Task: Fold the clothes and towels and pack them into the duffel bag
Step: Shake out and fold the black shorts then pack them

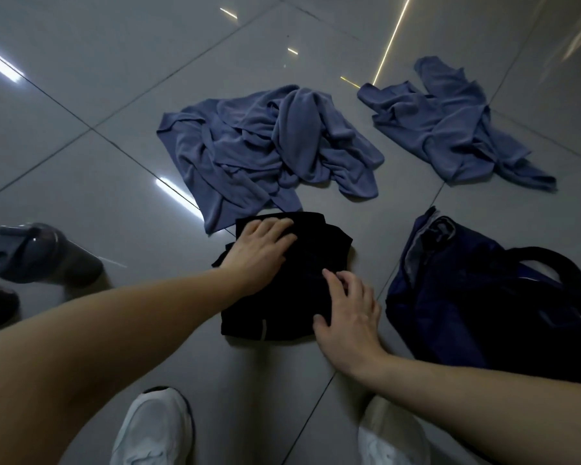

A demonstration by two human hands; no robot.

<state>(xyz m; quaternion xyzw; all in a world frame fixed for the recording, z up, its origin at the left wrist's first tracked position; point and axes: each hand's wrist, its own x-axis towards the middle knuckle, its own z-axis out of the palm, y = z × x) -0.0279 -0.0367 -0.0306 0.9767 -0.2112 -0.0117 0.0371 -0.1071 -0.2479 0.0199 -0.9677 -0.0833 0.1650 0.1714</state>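
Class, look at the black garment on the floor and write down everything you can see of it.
The black garment is dark, soft-looking cloth folded into a compact, roughly rectangular bundle lying flat on the grey tiled floor. A small pale mark shows near its front edge. The left hand presses flat on its far left part, the right hand on its near right corner. Its far edge meets the crumpled blue towel; the duffel bag lies apart, to its right.

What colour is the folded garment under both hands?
Black. The folded garment shows best in the head view, the only view given.

Dim, bluish light; ceiling strips glare off the glossy floor (81, 95); wide-angle bending and soft blur toward edges.
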